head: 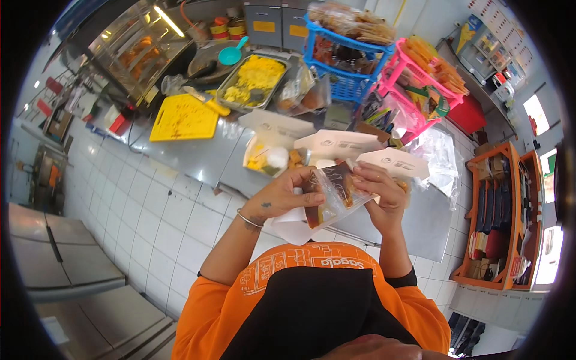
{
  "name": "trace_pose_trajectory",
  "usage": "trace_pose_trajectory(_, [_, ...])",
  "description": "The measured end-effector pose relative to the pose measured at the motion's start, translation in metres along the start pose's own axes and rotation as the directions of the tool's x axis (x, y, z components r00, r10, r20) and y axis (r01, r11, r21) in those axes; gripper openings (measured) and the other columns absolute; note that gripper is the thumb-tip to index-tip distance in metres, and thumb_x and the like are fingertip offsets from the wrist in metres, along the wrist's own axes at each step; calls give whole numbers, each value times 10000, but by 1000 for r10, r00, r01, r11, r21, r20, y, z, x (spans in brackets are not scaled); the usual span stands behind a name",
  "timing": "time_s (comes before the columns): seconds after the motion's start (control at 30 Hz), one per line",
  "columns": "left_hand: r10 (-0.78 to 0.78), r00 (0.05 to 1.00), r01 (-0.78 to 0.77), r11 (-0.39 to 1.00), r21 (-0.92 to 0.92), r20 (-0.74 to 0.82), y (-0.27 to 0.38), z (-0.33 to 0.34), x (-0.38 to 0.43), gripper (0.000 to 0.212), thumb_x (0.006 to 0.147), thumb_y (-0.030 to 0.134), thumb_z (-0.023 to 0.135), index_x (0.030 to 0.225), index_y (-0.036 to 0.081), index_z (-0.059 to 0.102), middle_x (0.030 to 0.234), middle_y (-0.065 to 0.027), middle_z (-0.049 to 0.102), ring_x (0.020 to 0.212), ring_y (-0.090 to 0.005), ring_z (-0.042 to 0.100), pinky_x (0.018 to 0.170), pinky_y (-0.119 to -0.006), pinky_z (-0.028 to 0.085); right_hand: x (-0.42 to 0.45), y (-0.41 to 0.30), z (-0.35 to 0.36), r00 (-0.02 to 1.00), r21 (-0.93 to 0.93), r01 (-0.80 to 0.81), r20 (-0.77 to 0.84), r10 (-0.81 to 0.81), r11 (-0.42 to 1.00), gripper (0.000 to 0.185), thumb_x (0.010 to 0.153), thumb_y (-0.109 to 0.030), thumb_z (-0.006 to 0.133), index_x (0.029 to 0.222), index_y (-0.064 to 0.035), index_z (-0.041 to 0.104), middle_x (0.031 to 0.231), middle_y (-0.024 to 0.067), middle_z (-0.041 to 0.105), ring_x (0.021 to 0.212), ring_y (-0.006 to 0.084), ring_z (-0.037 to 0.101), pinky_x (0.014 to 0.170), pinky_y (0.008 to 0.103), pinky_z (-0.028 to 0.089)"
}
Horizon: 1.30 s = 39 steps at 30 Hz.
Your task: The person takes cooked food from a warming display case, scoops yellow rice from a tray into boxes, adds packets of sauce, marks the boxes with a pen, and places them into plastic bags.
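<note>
Between my two hands is a clear plastic sachet bag (pixel 335 184) filled with dark reddish-brown sauce. My left hand (pixel 288 193) grips its left side with thumb and fingers. My right hand (pixel 381 184) pinches its upper right edge. Just beyond, three white paper food boxes stand in a row with their printed lids up. In the leftmost box (pixel 246 158) lie white rice (pixel 277 157), yellow food (pixel 257 157) and brown fried pieces (pixel 295 158). The bag and my hands largely hide the other two boxes. A white flap (pixel 290 227) shows under the bag.
Left on the steel table (pixel 234 144) are a yellow cutting board (pixel 182 118), a yellow-handled knife (pixel 211 103) and a metal tray (pixel 220 100) of yellow food. Blue (pixel 344 85) and pink (pixel 416 108) plastic racks stand behind. Plastic bags (pixel 436 155) lie at right.
</note>
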<state>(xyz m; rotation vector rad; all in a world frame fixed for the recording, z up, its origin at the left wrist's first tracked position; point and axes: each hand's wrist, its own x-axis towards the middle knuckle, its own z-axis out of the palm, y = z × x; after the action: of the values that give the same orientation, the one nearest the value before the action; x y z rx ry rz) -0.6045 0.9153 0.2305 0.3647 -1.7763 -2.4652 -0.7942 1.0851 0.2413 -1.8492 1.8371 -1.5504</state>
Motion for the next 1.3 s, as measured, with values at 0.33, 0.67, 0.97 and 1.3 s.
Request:
trace_pose_trajectory(0.33, [-37,996,-8,873,488,83,14,4,-88,214,867,186,735,979,13,677,864,-35,681,844,-92,603,800,-276,477,17,-44,65,788,342,-318,613,46,884,252,870,-234,707,1013,-28,680,1047,116,657,1095,226,618,952,351,459])
trace_pose_trajectory(0.67, [-3,990,91,769,633,-139,19,5,-178,208,934,216,650,981,15,676,804,-74,683,776,-136,621,764,-293,493,30,-96,110,545,237,-40,820,-178,971,142,916,-160,617,888,-21,616,768,156,608,720,332,598,645,402,450])
trace_pose_trajectory(0.97, [370,927,-308,840,446,-57,4,11,-187,281,999,272,554,898,19,622,751,-74,613,677,-148,571,648,-292,458,37,-124,102,630,365,84,701,-334,927,133,906,-152,643,859,-29,624,724,129,569,670,315,570,606,379,429])
trace_pose_trajectory(1.3, [470,875,-298,715,632,-119,-12,15,-168,234,979,183,583,816,23,631,734,-11,640,680,-82,589,629,-233,450,3,-118,90,827,277,-180,562,-7,944,132,838,-98,744,775,-12,665,678,52,624,630,136,581,587,272,432])
